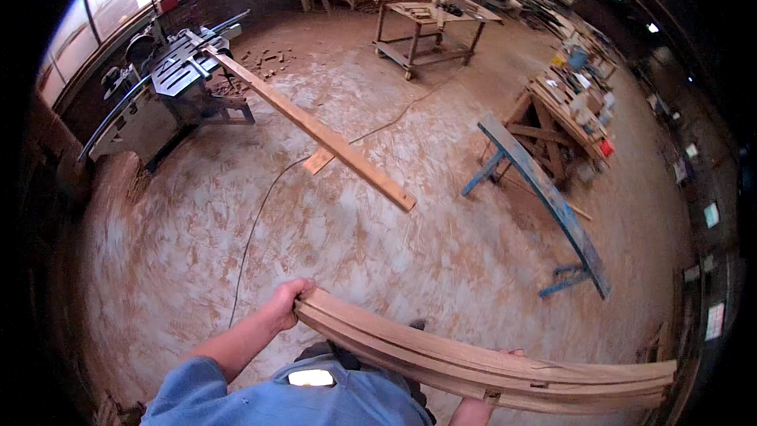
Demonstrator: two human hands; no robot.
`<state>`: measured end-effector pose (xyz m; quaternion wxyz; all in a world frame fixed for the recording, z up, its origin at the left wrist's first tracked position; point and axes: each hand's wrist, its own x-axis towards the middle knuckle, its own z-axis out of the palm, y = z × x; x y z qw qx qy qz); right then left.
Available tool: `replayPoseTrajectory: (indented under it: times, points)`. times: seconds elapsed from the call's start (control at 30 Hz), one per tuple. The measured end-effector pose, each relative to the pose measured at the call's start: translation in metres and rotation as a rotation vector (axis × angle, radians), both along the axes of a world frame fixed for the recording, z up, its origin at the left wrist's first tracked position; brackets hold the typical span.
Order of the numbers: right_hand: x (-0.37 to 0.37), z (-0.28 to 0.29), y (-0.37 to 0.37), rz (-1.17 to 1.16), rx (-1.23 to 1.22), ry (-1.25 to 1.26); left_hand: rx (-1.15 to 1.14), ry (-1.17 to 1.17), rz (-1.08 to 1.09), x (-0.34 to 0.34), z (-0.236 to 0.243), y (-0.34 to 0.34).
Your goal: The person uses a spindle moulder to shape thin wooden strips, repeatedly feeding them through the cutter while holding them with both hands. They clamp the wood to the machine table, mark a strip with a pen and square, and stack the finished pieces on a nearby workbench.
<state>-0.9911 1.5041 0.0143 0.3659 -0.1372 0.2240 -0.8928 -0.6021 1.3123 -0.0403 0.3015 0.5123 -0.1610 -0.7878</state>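
Long pale wooden boards, with grooves along them and small slots cut near the right part, lie across the front of my body. They look stacked or held side by side; I cannot tell exactly how many. My left hand is closed around their left end. Farther right, my right hand reaches under the boards, and only its fingertips show over the far edge. The right palm is hidden beneath the wood.
A long timber slants from a metal-topped machine at the left. A blue bench stands at the right, beside a cluttered wooden table. A wheeled table stands far back. A cable crosses the dusty floor.
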Motion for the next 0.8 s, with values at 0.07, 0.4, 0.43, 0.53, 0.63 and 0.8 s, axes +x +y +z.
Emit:
replayPoseTrajectory:
  times: [0.07, 0.4, 0.43, 0.53, 0.63, 0.8]
  points:
    - [-0.047, -0.006, -0.04, 0.024, -0.008, -0.002, -0.02, -0.024, 0.039, -0.035, 0.013, -0.035]
    - [-0.222, 0.011, -0.283, 0.379, -0.005, 0.02, 0.023, -0.062, 0.349, -0.183, 0.063, -0.135]
    - [-0.226, 0.011, -0.313, 0.444, -0.009, 0.018, 0.014, -0.048, 0.387, -0.187, 0.061, -0.143]
    - [-0.23, 0.006, -0.393, 0.576, -0.015, 0.009, 0.011, -0.08, 0.506, -0.202, 0.053, -0.173]
    - [-0.224, 0.005, -0.472, 0.674, -0.019, 0.035, 0.049, -0.124, 0.619, -0.216, 0.058, -0.212]
    - [-0.224, 0.009, -0.576, 0.815, 0.033, 0.078, -0.006, 0.122, 0.749, -0.228, 0.039, -0.24]
